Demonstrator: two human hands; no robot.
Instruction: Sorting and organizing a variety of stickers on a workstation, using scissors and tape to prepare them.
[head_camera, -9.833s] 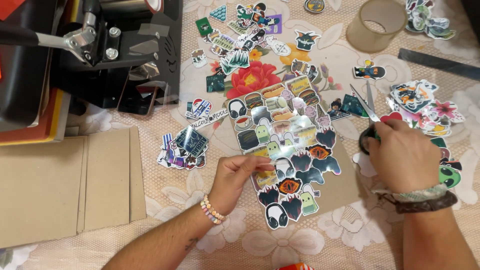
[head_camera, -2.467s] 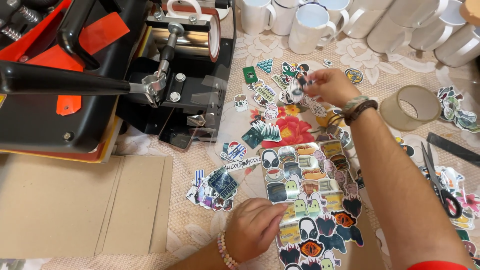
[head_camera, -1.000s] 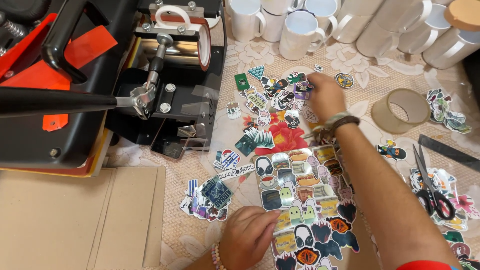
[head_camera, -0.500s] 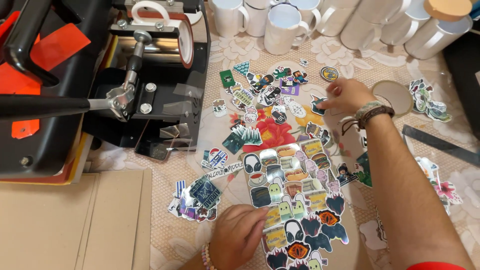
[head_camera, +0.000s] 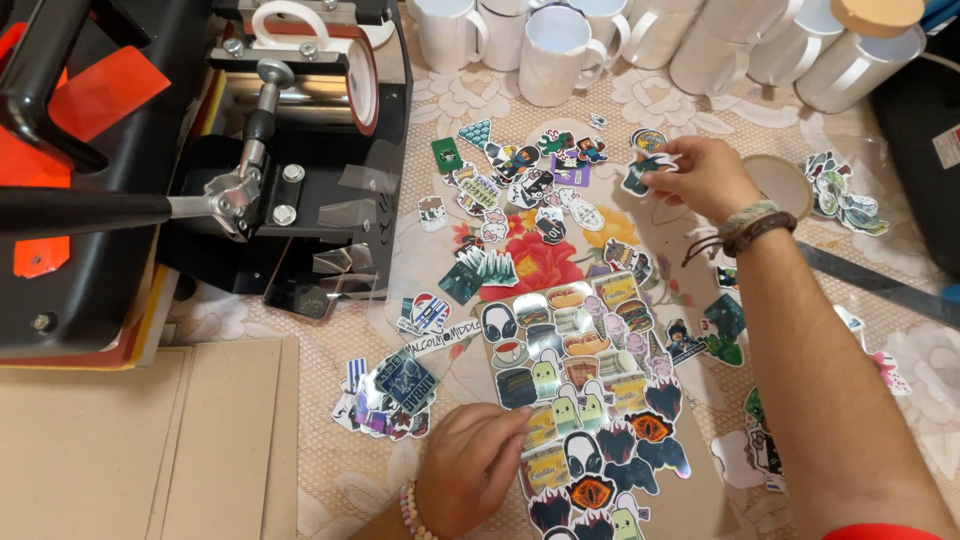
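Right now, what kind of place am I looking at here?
Probably a home craft workspace for printing mugs: a mug heat press stands beside a row of blank white mugs, and cut stickers cover the lace-patterned tablecloth.

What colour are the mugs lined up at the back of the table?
The mugs are plain white, with no print showing on them; the head view shows them along its top edge.

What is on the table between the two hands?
In the head view, between left hand and right hand lie a sticker sheet and loose stickers on the flowered tablecloth.
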